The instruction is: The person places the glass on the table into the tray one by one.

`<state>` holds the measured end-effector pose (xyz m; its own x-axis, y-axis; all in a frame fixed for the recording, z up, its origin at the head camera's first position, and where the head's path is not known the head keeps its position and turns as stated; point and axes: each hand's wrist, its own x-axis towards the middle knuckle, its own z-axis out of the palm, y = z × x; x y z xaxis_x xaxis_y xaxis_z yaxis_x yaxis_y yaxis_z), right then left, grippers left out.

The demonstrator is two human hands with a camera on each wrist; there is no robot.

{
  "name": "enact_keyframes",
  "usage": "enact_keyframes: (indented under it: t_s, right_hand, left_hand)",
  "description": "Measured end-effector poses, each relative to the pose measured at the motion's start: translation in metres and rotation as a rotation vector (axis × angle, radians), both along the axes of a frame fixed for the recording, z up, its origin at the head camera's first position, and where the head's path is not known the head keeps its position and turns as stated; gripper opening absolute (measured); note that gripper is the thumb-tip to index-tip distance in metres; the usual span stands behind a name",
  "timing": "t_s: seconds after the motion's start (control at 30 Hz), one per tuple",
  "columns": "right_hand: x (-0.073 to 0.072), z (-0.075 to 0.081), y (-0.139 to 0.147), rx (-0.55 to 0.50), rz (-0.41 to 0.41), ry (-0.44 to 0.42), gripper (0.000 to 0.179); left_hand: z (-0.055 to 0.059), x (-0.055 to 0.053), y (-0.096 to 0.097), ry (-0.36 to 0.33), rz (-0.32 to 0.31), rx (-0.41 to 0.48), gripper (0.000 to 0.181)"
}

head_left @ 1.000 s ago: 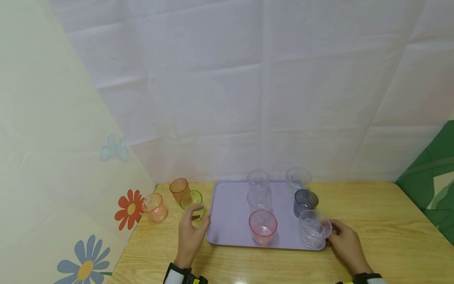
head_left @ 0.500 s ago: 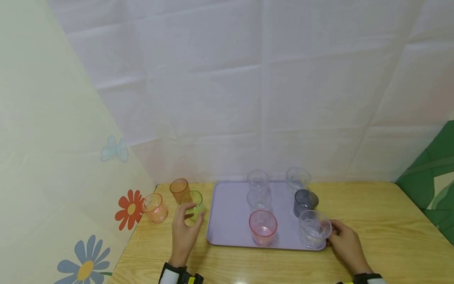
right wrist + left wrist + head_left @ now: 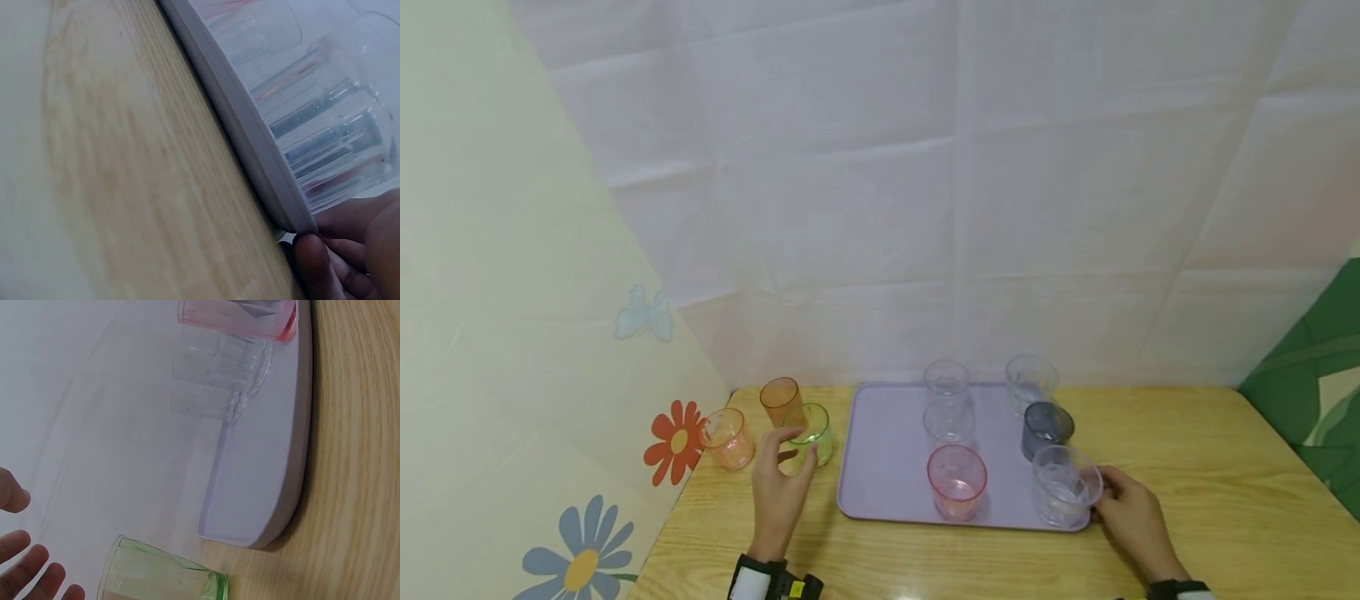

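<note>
My left hand (image 3: 777, 497) hovers just in front of a light green glass (image 3: 821, 440) on the table. Its thumb and fingers are spread in a loose curve. In the left wrist view a gap separates the fingertips (image 3: 39, 555) from the green glass (image 3: 165, 570). At the front right corner of the lilac tray (image 3: 880, 450), my right hand (image 3: 1133, 514) pinches the tray edge between thumb and fingers, beside a large clear glass (image 3: 1060, 496). The right wrist view shows the thumb (image 3: 310, 253) against the tray corner.
A pink glass (image 3: 957, 487), a dark grey glass (image 3: 1047, 433) and several clear glasses (image 3: 949, 423) stand on the tray. An amber glass (image 3: 780, 402) and an orange glass (image 3: 730, 442) are on the table at left. A pale cloth wall (image 3: 880, 208) rises behind.
My left hand has moved left, from between the green glass and the tray to the front left of the glass. The right hand, the glasses and the tray stay put.
</note>
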<state>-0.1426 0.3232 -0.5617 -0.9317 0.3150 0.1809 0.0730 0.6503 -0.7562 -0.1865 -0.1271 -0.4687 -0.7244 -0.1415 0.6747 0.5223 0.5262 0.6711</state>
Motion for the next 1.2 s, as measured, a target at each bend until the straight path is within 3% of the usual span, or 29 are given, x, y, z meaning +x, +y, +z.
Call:
enact_keyframes:
  t_s: [0.17,0.27,0.57,0.8,1.2]
  right_hand:
    - [0.000,-0.001,0.000,-0.005,-0.001,-0.008,0.022]
    - [0.000,-0.001,0.001,0.000,-0.003,-0.007,0.022]
    - [0.000,0.003,0.000,-0.004,0.000,-0.023,0.026]
    - [0.001,0.004,0.001,-0.011,0.005,-0.061,0.029]
    - [0.000,0.002,0.001,-0.029,-0.007,-0.076,0.031]
  left_hand:
    - [-0.003,-0.002,-0.003,0.013,0.013,-0.005,0.029]
    - [0.003,0.000,-0.002,0.013,0.015,0.014,0.030]
    - [-0.026,-0.016,-0.018,-0.024,0.037,0.009,0.034]
    - [-0.033,-0.018,-0.022,-0.023,0.052,-0.009,0.038]
    - [-0.044,-0.021,-0.021,-0.086,0.096,0.018,0.060]
